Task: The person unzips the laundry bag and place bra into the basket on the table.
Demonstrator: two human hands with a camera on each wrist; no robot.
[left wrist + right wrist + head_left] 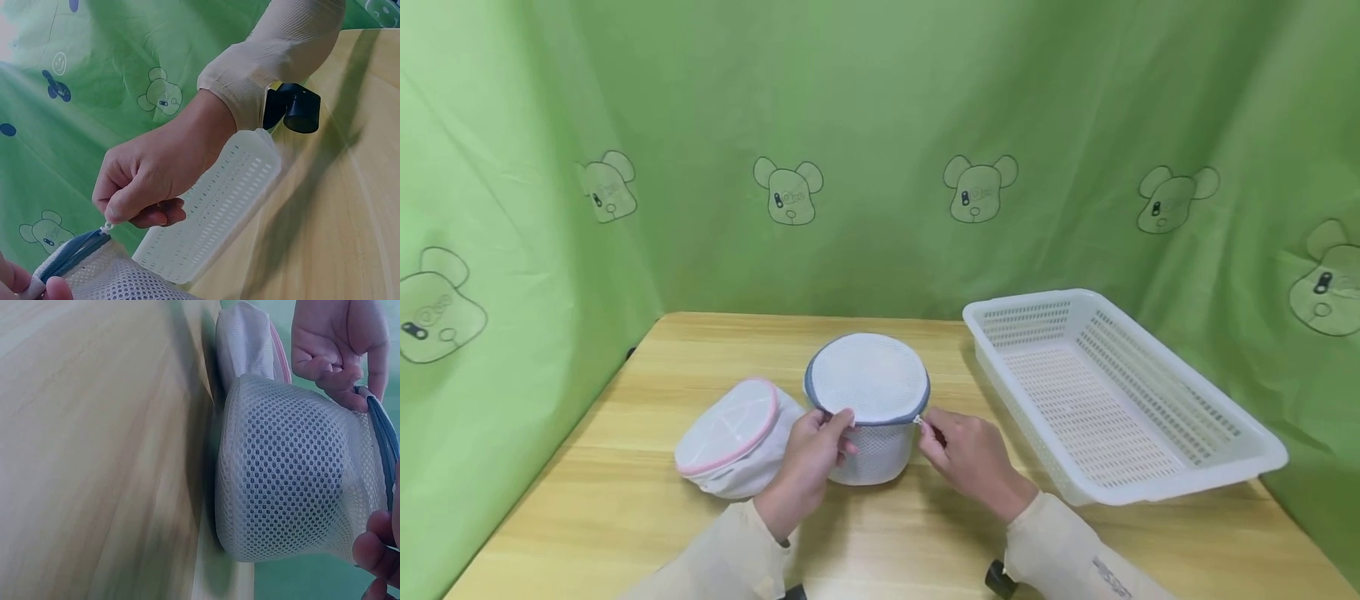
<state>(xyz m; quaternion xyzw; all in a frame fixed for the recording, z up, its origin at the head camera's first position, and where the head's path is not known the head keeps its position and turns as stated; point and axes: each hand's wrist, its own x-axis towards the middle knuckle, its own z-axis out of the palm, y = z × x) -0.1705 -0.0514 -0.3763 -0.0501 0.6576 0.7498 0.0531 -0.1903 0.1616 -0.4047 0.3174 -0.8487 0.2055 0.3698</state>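
Observation:
A white mesh laundry bag, round and upright, stands on the table with a blue-grey zipper band around its top. My left hand pinches the bag's rim at the front left, thumb on top. At the front right, my right hand pinches the small white zipper pull between thumb and finger. The zipper stretch between my hands runs taut along the rim. Left of it lies a second white laundry bag with pink trim, tilted on its side.
A large white slotted plastic basket stands on the right of the wooden table. Green curtains printed with bear heads hang behind and at both sides.

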